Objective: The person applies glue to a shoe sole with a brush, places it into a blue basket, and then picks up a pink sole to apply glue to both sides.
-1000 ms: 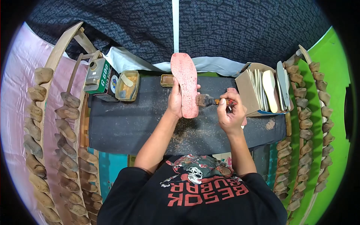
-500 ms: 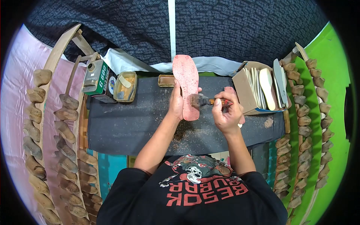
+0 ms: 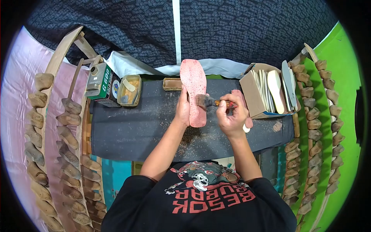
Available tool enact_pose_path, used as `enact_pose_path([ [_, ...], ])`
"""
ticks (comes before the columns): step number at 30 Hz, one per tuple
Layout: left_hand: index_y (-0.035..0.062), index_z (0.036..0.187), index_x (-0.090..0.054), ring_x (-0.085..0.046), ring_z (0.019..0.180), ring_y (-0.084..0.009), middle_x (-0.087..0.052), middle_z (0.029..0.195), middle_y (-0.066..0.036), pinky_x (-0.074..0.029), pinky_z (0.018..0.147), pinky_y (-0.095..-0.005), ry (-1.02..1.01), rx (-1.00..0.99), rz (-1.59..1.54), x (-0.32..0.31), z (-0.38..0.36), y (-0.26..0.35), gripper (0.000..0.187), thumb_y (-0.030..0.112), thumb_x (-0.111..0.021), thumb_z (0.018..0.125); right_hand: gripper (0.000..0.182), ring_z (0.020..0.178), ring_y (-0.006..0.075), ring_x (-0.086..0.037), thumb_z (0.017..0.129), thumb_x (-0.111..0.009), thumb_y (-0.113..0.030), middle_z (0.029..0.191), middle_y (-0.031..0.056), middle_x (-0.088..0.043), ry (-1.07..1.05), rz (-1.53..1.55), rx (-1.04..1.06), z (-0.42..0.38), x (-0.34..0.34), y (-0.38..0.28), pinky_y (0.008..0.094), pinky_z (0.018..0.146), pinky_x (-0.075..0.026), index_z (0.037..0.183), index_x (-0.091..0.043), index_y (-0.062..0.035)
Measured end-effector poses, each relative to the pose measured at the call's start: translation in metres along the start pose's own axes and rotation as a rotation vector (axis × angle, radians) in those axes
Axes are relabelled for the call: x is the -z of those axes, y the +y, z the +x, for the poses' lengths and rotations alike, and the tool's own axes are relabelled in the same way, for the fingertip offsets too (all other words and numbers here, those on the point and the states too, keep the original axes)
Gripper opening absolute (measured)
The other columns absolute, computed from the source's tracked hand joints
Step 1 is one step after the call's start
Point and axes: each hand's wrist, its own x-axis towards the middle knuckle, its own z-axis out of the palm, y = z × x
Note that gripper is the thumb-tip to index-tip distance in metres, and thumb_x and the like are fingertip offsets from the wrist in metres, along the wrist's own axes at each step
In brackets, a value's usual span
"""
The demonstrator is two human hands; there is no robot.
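Observation:
My left hand (image 3: 183, 109) is closed around the left edge of a reddish-pink shoe sole (image 3: 194, 79), which is held up over the table with its speckled face toward me. A fingertip shows at the sole's right edge. In my right hand (image 3: 232, 118) is a paintbrush (image 3: 210, 101) with a dark, orange-marked handle, gripped between thumb and fingers. Its bristles lie against the lower middle of the sole. Behind my right hand, partly hidden, another pink sole (image 3: 236, 92) and a pale piece (image 3: 246, 129) lie on the table.
A dark cloth-covered table (image 3: 150, 116) carries scattered shavings. At left stand a G 600 can (image 3: 101, 83) and a plastic tub (image 3: 129, 91); a small brown tray (image 3: 172, 84) sits behind. At right is a cardboard box (image 3: 257, 102) of insoles (image 3: 275, 91). Racks of wooden shoe lasts (image 3: 37, 99) flank both sides.
The sole and my left hand have shifted slightly down and right in view. The brush stays against the sole, its bristles now slightly higher relative to it.

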Motion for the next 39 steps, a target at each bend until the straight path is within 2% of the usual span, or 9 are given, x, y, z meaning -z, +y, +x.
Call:
enact_pose_path([
  [14, 0.0095, 0.136, -0.052, -0.066, 0.101, -0.0232, -0.065, 0.121, -0.01, -0.056, 0.087, -0.0411, 0.063, -0.031, 0.035, -0.005, -0.003, 0.004, 0.06, 0.058, -0.032, 0.105, 0.013, 0.061, 0.0088, -0.061, 0.087, -0.067, 0.0, 0.077, 0.0061, -0.067, 0.01, 0.026, -0.105, -0.002, 0.002, 0.008, 0.0238, 0.056, -0.05, 0.099, -0.062, 0.0008],
  [20, 0.0081, 0.137, -0.051, -0.066, 0.099, -0.0236, -0.064, 0.12, -0.011, -0.055, 0.082, -0.0383, -0.022, -0.002, 0.067, -0.013, -0.004, -0.004, 0.06, 0.056, -0.031, 0.106, 0.013, 0.062, 0.0095, -0.062, 0.09, -0.066, -0.001, 0.076, 0.0061, -0.065, 0.033, 0.03, 0.014, 0.015, -0.01, 0.006, 0.0243, 0.055, -0.049, 0.101, -0.06, 0.0009],
  [22, 0.008, 0.135, -0.053, -0.066, 0.096, -0.0232, -0.064, 0.12, -0.011, -0.056, 0.082, -0.0387, -0.024, -0.026, -0.072, -0.013, -0.002, -0.004, 0.062, 0.058, -0.031, 0.106, 0.011, 0.06, 0.0092, -0.061, 0.09, -0.065, -0.001, 0.074, 0.0053, -0.064, 0.034, 0.08, -0.022, 0.01, -0.008, 0.007, 0.0243, 0.054, -0.048, 0.099, -0.059, 0.0003],
  [23, 0.0105, 0.135, -0.054, -0.066, 0.101, -0.0218, -0.066, 0.119, -0.008, -0.054, 0.091, -0.0407, -0.039, -0.006, -0.135, -0.011, -0.001, 0.0, 0.055, 0.053, -0.034, 0.107, 0.01, 0.059, 0.0091, -0.06, 0.09, -0.065, -0.001, 0.073, 0.0047, -0.064, -0.024, 0.071, -0.065, 0.008, -0.002, 0.006, 0.0243, 0.053, -0.048, 0.098, -0.059, -0.0001],
  [26, 0.01, 0.134, -0.056, -0.067, 0.1, -0.0236, -0.067, 0.117, -0.009, -0.057, 0.086, -0.0425, -0.193, 0.074, -0.03, 0.012, -0.001, 0.015, 0.058, 0.055, -0.034, 0.106, 0.007, 0.056, 0.0078, -0.058, 0.09, -0.064, -0.002, 0.069, 0.0033, -0.063, -0.107, 0.08, -0.109, 0.002, 0.005, -0.004, 0.0242, 0.051, -0.046, 0.096, -0.059, -0.0009],
  [30, 0.0077, 0.134, -0.054, -0.068, 0.094, -0.024, -0.068, 0.112, -0.012, -0.056, 0.084, -0.0404, 0.044, 0.04, -0.02, -0.01, -0.003, 0.01, 0.064, 0.06, -0.032, 0.104, 0.007, 0.056, 0.0065, -0.058, 0.09, -0.064, -0.002, 0.068, 0.0037, -0.063, -0.101, 0.06, -0.019, 0.008, 0.001, -0.002, 0.0234, 0.051, -0.046, 0.096, -0.06, -0.0009],
  [34, 0.0075, 0.134, -0.054, -0.069, 0.093, -0.0244, -0.068, 0.113, -0.012, -0.056, 0.085, -0.0409, 0.007, 0.003, -0.029, -0.015, -0.002, -0.003, 0.064, 0.059, -0.031, 0.105, 0.008, 0.058, 0.007, -0.059, 0.091, -0.064, -0.003, 0.072, 0.004, -0.064, 0.037, 0.039, -0.047, 0.013, -0.01, 0.004, 0.0243, 0.051, -0.047, 0.098, -0.06, -0.0006],
  [36, 0.0075, 0.135, -0.053, -0.068, 0.095, -0.024, -0.066, 0.116, -0.01, -0.057, 0.083, -0.0401, -0.022, 0.029, -0.089, -0.015, -0.003, 0.0, 0.063, 0.059, -0.031, 0.105, 0.007, 0.069, 0.0091, -0.059, 0.092, -0.062, -0.002, 0.083, 0.0057, -0.064, -0.06, 0.125, -0.187, 0.005, -0.01, 0.0, 0.0242, 0.065, -0.048, 0.098, -0.06, 0.0003],
  [39, 0.007, 0.135, -0.053, -0.068, 0.096, -0.0235, -0.067, 0.116, -0.011, -0.059, 0.079, -0.0378, -0.043, 0.026, -0.01, 0.007, 0.003, 0.006, 0.064, 0.059, -0.03, 0.105, 0.007, 0.063, 0.0085, -0.06, 0.091, -0.063, -0.002, 0.077, 0.0055, -0.064, -0.081, 0.159, -0.134, -0.005, -0.008, -0.004, 0.0246, 0.058, -0.048, 0.097, -0.06, 0.0],
])
